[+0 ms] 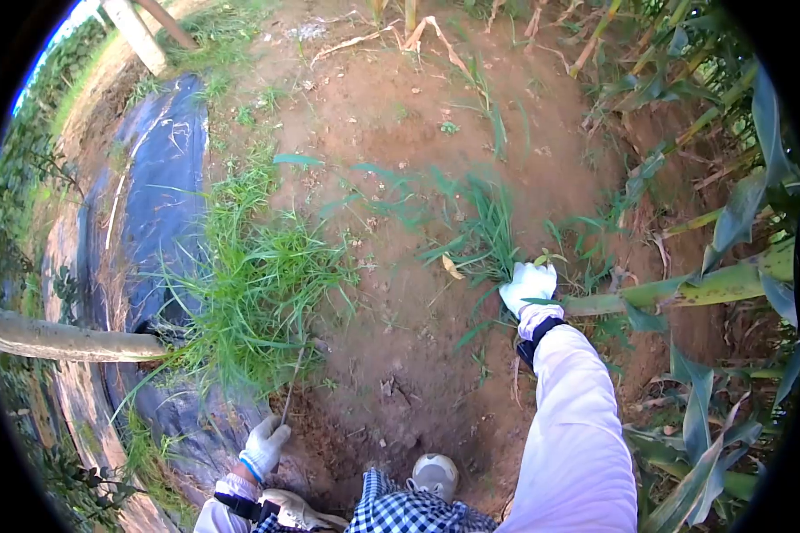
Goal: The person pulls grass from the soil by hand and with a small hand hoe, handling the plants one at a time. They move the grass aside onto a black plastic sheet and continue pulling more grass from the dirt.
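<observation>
1. Two white-gloved hands reach down toward bare reddish-brown soil, well apart from each other.
2. The right hand [529,289] is at the base of a green grass tuft [491,218], its fingers curled closed on the lower stems. The long blades fan out up and to the left from it, and a dry yellow-brown leaf [452,266] lies just beside them.
3. The left hand [265,444], low in the view, has its fingers closed around a thin rod [294,384]. The rod slants upward to the lower edge of a dense grass patch [253,284]; what its far end is like cannot be told.
4. Pale sleeves cover both arms, with a dark band [547,330] around the right wrist and another dark band [240,505] around the left.
5. Left of the grass patch lies a dark plastic sheet [162,178], partly covered by blades. A pale pole [71,338] crosses the sheet from the left border and ends at the patch.
6. Thick green stalks [720,286] with broad leaves stand along the right side; one reaches close to the right hand.
7. At the bottom are a light shoe [435,474] and blue-and-white checked cloth [400,511].
</observation>
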`<state>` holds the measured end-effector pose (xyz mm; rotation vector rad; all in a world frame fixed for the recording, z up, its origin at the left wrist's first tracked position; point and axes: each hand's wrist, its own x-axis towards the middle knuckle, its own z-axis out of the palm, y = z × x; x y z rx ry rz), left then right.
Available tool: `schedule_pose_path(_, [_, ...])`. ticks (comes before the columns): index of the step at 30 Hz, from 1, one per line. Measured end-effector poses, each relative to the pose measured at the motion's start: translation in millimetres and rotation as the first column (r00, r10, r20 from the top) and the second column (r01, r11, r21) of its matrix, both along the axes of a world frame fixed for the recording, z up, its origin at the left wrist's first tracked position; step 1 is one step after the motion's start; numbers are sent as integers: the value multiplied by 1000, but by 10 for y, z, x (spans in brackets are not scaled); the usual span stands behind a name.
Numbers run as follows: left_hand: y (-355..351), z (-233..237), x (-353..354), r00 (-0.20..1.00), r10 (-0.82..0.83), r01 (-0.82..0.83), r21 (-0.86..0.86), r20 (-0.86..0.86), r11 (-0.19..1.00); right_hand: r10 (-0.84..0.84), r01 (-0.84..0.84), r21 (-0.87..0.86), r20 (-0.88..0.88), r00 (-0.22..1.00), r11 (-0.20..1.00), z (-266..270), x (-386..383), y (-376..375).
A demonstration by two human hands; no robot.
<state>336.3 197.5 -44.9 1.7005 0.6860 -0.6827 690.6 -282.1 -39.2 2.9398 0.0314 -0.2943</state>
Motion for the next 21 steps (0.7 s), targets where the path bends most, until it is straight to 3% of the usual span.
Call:
schedule_pose_path(2, [-83,38,48,995,96,-98,-51,-37,994,-67,67,-7,-3,998,998,-57,12,30])
schedule_pose_path(5, [-241,315,217,974,203,-213,-97,-104,972,-99,116,199,-94,991,973,-229,-183,-25])
schedule_pose_path(7, [-96,-28,66,988,153,-154,-22,-28,988,-112,145,303,-123,986,942,-194,-253,-33])
schedule_pose_path(8, [-29,-129,-10,993,120,-120,22,-2,993,-115,144,179,-163,980,973,80,-270,109])
schedule_pose_path(10, [-8,-72,19,992,125,-125,-10,3,992,-123,161,160,-222,967,974,62,-225,99])
schedule_pose_path(13, [-121,189,229,986,150,-155,-66,-73,986,-169,183,206,-80,982,961,-375,-198,-38])
schedule_pose_path(17, [-180,376,318,975,191,-205,-123,-117,971,-193,186,212,11,981,959,-367,-312,7])
schedule_pose_path(19, [148,-110,80,1000,15,-14,-31,17,999,-218,218,231,-28,976,948,-317,-430,-41])
schedule_pose_path(20, [181,-139,119,994,-79,78,23,79,997,-230,235,239,-47,972,942,-300,-502,-59])
schedule_pose_path(21, [201,-145,104,999,-5,6,-35,39,999,-347,351,330,-72,935,876,-377,-594,-88])
